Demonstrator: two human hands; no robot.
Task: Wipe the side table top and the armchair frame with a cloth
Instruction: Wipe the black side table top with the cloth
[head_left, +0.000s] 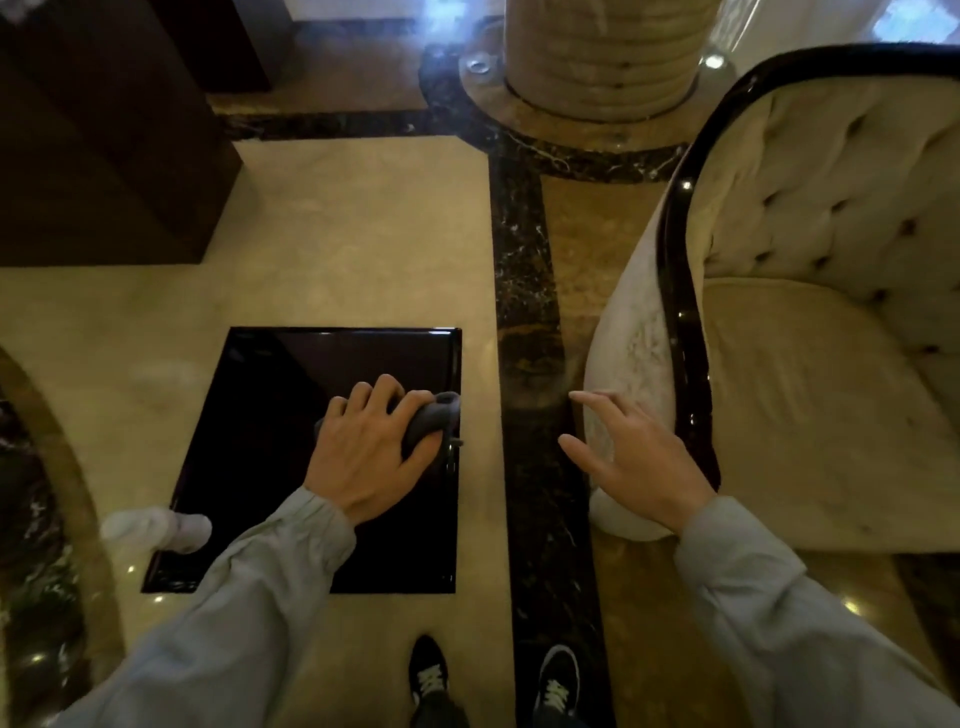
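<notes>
View from above, looking down at a polished marble floor. Nearest, two dark sneakers (427, 675) stand below and between the hands. Grey sleeves (270, 582) reach forward. The left hand (369, 447) presses palm-down on a glossy black side table top (291, 374), its fingers clenched around a bunched grey cloth (431, 415). The cloth lies at the table's right edge, under and just right of the fingers, its long axis running from the hand up and right toward the armchair. The table top is rectangular, its long axis running away from the person. The right hand (644, 462) hovers open and holds nothing, fingers spread, pointing up-left, just in front of the armchair's curved dark frame (675, 291). The cream tufted armchair (831, 364) lies right of that hand. Farther off, beyond both hands, stands a round stone column (602, 57).
</notes>
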